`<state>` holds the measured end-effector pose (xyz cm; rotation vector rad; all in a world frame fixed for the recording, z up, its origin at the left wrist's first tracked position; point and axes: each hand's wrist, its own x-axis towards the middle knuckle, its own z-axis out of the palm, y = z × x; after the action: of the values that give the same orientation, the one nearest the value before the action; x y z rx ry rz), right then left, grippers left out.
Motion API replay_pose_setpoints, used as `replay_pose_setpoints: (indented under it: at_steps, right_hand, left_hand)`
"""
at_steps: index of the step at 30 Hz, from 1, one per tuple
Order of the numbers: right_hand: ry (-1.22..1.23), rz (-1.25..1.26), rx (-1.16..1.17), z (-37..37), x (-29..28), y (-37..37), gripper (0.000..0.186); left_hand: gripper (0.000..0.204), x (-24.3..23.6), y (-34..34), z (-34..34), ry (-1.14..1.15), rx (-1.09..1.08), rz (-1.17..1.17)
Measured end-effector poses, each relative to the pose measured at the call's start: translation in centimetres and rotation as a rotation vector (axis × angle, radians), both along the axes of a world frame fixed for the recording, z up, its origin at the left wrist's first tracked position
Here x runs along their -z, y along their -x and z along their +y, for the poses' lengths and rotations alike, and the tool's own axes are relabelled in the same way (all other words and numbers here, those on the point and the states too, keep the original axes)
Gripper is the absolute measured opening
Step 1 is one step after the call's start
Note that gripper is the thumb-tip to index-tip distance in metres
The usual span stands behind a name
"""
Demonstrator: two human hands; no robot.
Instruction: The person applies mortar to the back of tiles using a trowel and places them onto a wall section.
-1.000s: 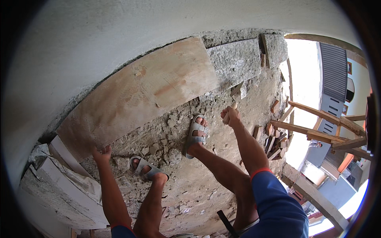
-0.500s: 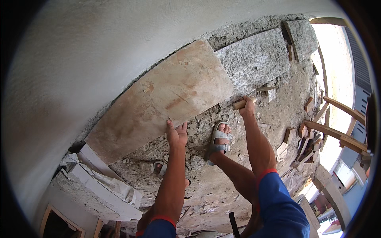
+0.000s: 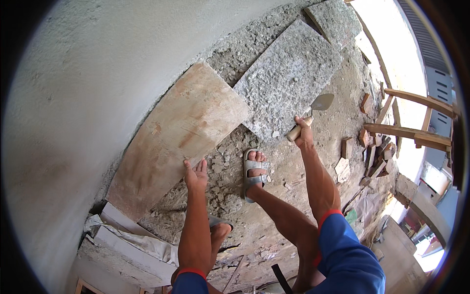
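My left hand [image 3: 196,176] holds the lower edge of a stained tan slab [image 3: 171,127] lying along the wall. My right hand [image 3: 303,132] grips the pale wooden handle of a trowel [image 3: 322,102], whose metal blade points up and right, and is at the edge of a rough, speckled grey slab [image 3: 286,73]. The two slabs meet at their near ends, the grey one's lower corner jutting past the tan one's. My sandalled right foot [image 3: 255,171] stands on rubble between my hands.
A plastered wall [image 3: 73,98] rises at left above a white block [image 3: 117,250] with crumpled sheeting. Another grey slab [image 3: 332,18] lies at top. Broken wood and brick pieces [image 3: 374,161] lie at right, beside timber framing [image 3: 411,130] near a bright opening.
My left hand has moved right along the tan slab to its middle. My right hand has risen to the grey slab, which now sits more askew. The view has turned.
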<state>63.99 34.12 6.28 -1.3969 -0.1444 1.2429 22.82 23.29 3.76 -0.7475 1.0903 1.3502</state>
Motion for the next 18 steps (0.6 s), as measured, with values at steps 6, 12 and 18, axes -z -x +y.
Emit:
replay_pose_setpoints:
  at_steps: [6,12,18]
  right_hand:
    - [0.133,-0.098,-0.063,-7.8,-10.8,-4.9,0.025]
    - [0.255,-0.03,0.038,-17.1,-19.3,-4.0,0.023]
    - [0.343,0.266,0.092,-27.8,-27.3,-4.9,0.024]
  left_hand:
    - [0.073,-8.9,-7.9,-3.4,-0.11,0.619,0.03]
    - [0.058,-18.9,-20.1,-6.9,-0.171,0.615,-0.083]
    - [0.045,-28.7,-22.9,-12.1,-0.373,0.685,-0.1]
